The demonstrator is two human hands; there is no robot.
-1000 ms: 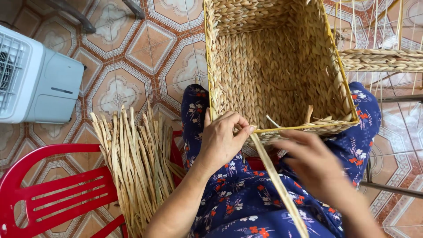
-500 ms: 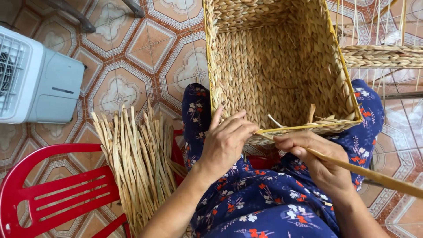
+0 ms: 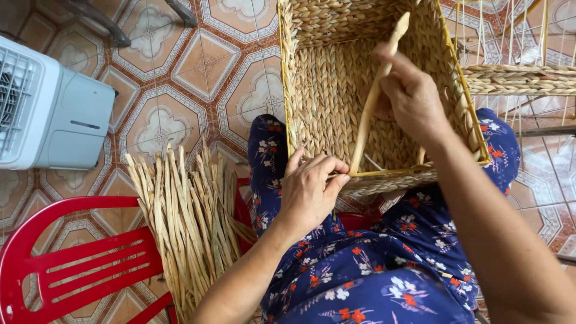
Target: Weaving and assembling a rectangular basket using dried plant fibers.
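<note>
A woven straw basket (image 3: 324, 90) rests on my knees, its open mouth facing me. My left hand (image 3: 309, 192) pinches the near rim of the basket, fingers closed on the weave. My right hand (image 3: 411, 96) is raised over the basket's inside and grips a long flat straw strand (image 3: 371, 111), which runs from the near rim up past my fingers. My lap is covered by dark blue flowered fabric (image 3: 372, 270).
A bundle of loose straw strands (image 3: 186, 222) leans on a red plastic chair (image 3: 66, 258) at my left. A white and grey appliance (image 3: 51, 108) stands on the patterned tile floor (image 3: 180, 78). Another woven piece on a wire frame (image 3: 522, 78) lies at the right.
My right hand has swung the strand from low at my right up and over the basket's inside. My left hand has stayed on the near rim.
</note>
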